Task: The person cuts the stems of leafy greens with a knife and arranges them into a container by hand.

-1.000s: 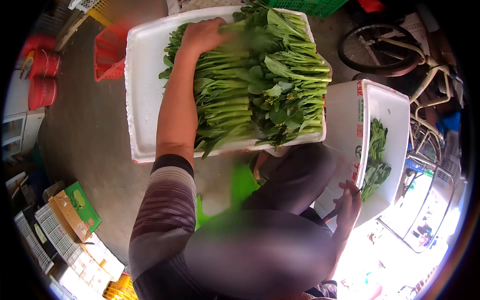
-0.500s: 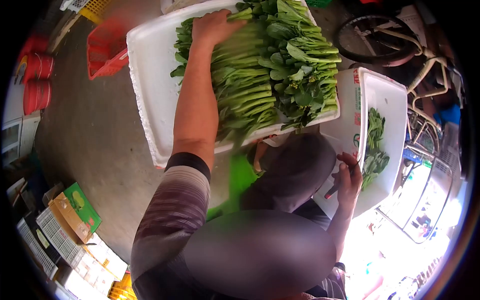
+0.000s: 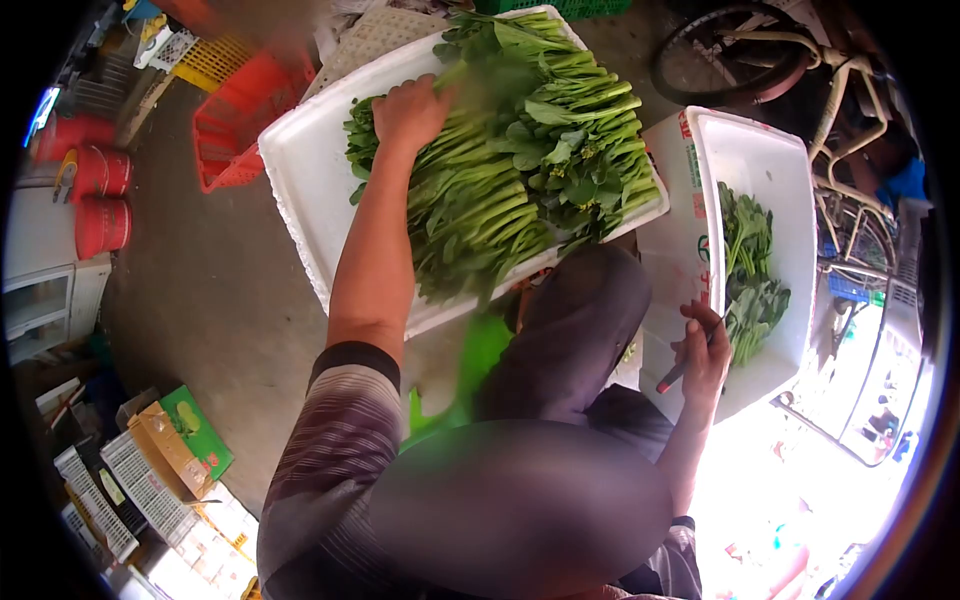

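Observation:
My left hand (image 3: 412, 115) reaches to the far side of a white foam box (image 3: 300, 190), its fingers curled round some choy sum at the edge of the pile. Bunches of choy sum (image 3: 480, 200) lie side by side in rows there, stems and leaves layered, with a few yellow buds. Over by the second foam box (image 3: 705, 200), my right hand (image 3: 706, 352) is closed round a slim, dark-handled tool (image 3: 672, 378) with a red end; its other end is not clear. Inside that second box are a few leafy greens (image 3: 750, 270).
A red plastic crate (image 3: 225, 140) stands on the floor beyond the box's left side. Red buckets (image 3: 102, 225) and cartons (image 3: 165, 445) line the left. A bicycle wheel (image 3: 735, 55) and frame occupy the upper right. My knee (image 3: 590, 300) is between the boxes.
My left hand's fingers, stretched and blurred before, are now curled at the greens. The view has shifted slightly. My right hand keeps its hold on the tool beside the second box.

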A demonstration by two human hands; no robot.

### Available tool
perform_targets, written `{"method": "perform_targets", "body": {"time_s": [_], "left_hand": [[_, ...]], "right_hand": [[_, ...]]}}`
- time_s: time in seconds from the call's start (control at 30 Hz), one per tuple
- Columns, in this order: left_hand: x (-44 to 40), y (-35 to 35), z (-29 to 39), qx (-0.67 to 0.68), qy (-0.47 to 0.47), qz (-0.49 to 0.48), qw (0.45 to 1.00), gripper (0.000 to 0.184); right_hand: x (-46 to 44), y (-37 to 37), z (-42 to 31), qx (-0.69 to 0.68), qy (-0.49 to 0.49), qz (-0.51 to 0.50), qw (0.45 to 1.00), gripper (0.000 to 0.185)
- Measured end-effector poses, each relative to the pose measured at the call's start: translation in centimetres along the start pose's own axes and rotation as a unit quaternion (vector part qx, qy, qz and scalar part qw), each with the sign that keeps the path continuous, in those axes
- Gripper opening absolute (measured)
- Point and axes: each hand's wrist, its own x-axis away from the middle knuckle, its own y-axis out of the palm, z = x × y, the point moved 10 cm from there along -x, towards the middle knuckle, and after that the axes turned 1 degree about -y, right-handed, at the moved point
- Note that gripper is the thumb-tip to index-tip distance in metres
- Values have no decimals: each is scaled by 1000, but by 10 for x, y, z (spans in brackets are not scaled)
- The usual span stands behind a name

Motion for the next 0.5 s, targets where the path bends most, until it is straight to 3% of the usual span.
{"method": "perform_targets", "body": {"time_s": [0.5], "left_hand": [[46,-14,26,35,-42,-23,998,57]], "right_hand": [[2,-12,18,-51,15,6,999,45]]}}
